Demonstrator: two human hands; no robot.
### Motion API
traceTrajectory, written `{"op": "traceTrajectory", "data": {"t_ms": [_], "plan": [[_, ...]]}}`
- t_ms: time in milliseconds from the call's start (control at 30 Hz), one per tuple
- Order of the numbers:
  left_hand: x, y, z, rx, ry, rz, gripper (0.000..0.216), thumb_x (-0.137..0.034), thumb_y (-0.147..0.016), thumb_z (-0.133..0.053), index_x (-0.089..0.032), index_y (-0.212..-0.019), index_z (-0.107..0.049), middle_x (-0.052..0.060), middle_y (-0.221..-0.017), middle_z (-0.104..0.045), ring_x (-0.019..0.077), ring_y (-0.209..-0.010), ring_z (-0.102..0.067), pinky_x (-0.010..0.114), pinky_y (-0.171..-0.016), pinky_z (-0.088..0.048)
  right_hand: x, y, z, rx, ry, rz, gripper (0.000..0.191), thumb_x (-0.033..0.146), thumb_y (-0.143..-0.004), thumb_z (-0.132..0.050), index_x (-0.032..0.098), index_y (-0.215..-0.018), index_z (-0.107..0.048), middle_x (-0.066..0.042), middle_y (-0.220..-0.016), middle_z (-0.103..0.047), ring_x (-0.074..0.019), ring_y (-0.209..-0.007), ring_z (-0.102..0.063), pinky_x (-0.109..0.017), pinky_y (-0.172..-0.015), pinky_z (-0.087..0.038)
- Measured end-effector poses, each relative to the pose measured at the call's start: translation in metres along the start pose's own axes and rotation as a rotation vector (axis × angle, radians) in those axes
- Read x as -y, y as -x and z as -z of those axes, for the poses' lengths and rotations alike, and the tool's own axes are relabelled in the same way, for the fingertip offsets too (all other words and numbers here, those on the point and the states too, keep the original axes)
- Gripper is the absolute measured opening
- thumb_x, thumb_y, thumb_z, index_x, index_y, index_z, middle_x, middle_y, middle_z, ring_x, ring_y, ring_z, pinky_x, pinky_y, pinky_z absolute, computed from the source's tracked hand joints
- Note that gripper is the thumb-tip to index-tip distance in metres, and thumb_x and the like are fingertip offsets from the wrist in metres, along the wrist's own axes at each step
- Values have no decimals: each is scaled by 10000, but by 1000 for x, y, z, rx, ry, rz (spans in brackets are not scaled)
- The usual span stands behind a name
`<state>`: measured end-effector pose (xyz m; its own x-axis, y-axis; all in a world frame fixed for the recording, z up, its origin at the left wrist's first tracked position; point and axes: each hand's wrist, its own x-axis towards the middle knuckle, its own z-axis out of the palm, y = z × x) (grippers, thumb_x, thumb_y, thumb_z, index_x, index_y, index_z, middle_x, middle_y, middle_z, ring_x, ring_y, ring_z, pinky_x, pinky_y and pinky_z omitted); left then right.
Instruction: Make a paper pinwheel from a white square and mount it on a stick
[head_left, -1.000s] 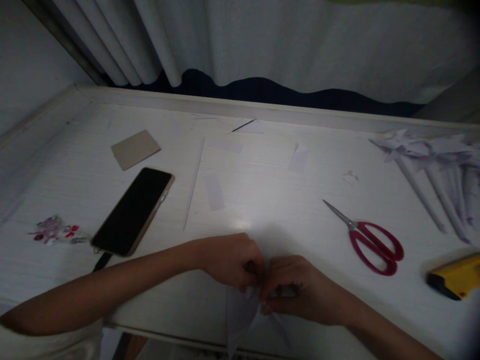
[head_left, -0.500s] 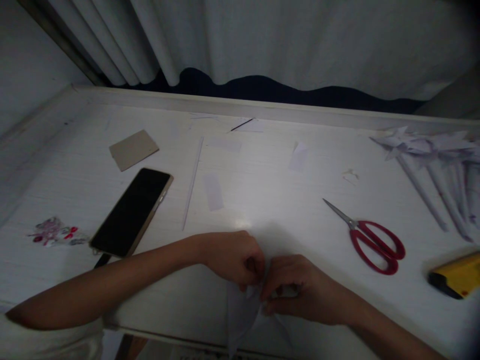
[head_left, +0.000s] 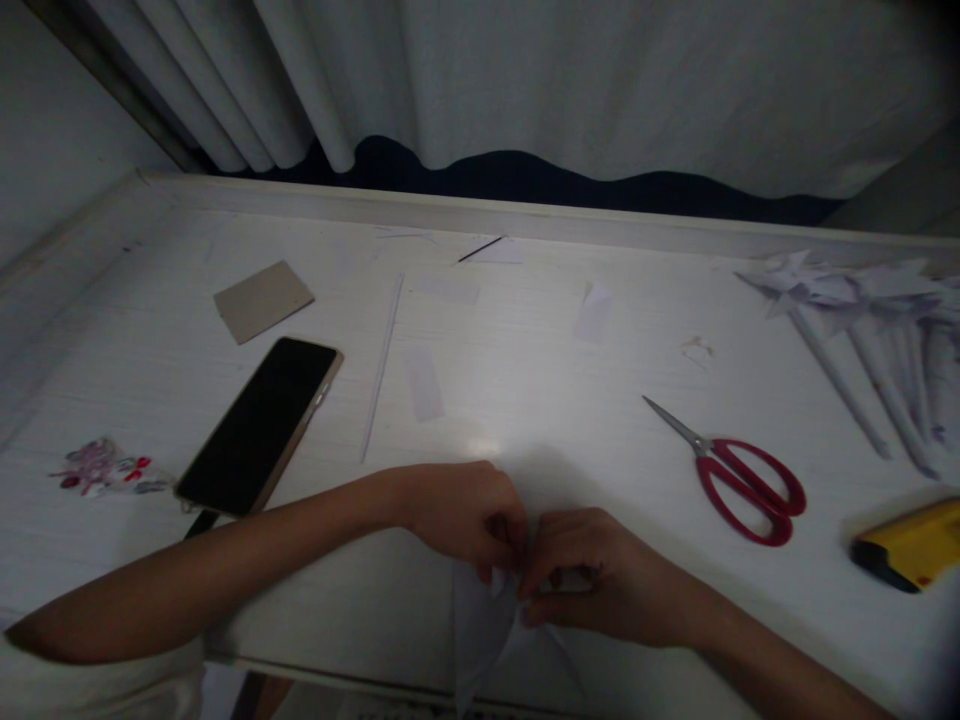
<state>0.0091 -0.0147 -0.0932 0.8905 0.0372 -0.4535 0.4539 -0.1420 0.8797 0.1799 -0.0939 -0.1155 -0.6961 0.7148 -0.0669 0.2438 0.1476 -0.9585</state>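
White table point(head_left: 525, 400) carries: phone point(head_left: 259, 425), cardboard piece point(head_left: 262, 299), red scissors point(head_left: 739, 472), yellow cutter point(head_left: 911, 545), paper strips point(head_left: 424, 383), rolled paper sticks point(head_left: 862, 330).

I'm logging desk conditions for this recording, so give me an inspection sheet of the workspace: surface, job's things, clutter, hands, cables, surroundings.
Surface: white table, dimly lit, with a bright patch near the middle.
Job's things: white paper, folded, at the near edge.
Clutter: phone face up; cardboard piece; thin stick; paper scraps; red scissors, blades shut; yellow tool; paper pinwheels at far right; small red-and-pink bits.
Hands: left hand and right hand both pinch the paper, fingertips meeting.
Cables: dark strap by the phone; what it is, unclear.
Surroundings: white curtain behind the table.
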Motion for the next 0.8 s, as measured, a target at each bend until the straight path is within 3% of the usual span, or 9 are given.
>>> {"op": "traceTrajectory", "data": {"t_ms": [400, 800], "plan": [[1, 0, 0, 6, 0, 2, 160, -20, -761, -520, -88, -788, -662, 25, -615, -662, 106, -572, -626, 146, -531, -455, -1, 0, 0, -9, 10, 25, 102, 226, -726, -677, 135, -769, -664, -34, -723, -647, -117, -678, -580, -223, -622, -441], [1, 2, -5, -62, -10, -36, 203, 24, -732, -502, -119, -717, -645, -28, -555, -624, 71, -511, -590, 134, -524, -438, -1, 0, -2, -24, 26, 25, 93, 250, -745, -655, 164, -783, -658, -26, -746, -657, -126, -698, -590, -238, -649, -450]]}}
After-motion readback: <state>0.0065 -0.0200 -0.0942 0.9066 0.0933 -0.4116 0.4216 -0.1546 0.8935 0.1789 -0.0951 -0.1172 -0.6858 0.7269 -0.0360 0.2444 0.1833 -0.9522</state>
